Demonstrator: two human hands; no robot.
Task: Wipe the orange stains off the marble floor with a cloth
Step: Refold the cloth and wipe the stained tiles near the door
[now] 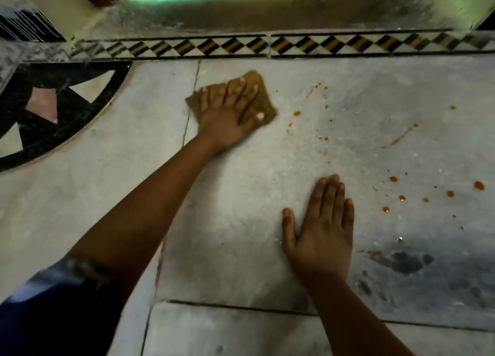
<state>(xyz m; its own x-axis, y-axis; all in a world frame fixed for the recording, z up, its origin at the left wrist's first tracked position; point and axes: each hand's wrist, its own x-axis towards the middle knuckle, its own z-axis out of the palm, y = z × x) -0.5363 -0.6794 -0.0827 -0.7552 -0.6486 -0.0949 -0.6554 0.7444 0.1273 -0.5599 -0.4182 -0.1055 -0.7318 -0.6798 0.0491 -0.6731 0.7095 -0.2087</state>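
The marble floor looks clean near the flat left hand pressing the brown cloth – but many orange stains wait on the right, past the flat, empty right hand

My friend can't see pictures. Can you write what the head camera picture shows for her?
A person's left hand presses a brown cloth flat on a grey marble floor, while the right hand rests open on the floor. Orange stains dot the floor to the right of the cloth, not yet wiped.
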